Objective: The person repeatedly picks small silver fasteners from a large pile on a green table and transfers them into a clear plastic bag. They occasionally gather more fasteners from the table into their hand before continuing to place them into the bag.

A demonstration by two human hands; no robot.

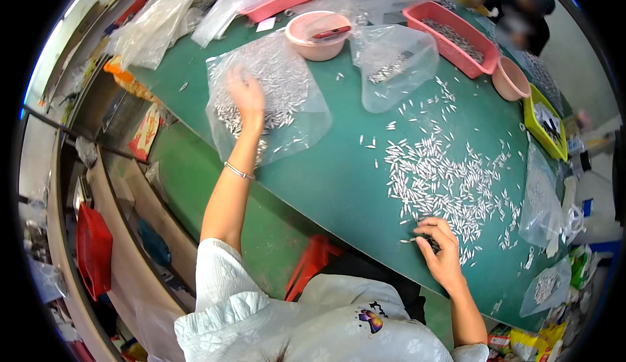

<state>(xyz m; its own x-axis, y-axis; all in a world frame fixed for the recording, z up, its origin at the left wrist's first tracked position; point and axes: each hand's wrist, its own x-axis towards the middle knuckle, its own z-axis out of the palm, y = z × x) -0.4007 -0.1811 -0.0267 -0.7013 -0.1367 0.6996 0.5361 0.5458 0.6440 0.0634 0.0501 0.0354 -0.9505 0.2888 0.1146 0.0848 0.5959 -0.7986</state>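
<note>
My left hand reaches far forward over a clear plastic bag that holds a great many small silver pieces, pointed at the ends. It is blurred, and its fingers are smeared against the bag. Nearer me, my right hand rests at the near edge of a wide spread of loose silver pieces on the green table. Its fingers and thumb curl round something dark and small that I cannot make out. One or two silver pieces lie beside the fingertips.
Behind the bag stands a pink bowl with a red-handled object on it. A smaller bag, a pink tray, a small pink cup and a yellow-green basket line the far right. Another person is beyond.
</note>
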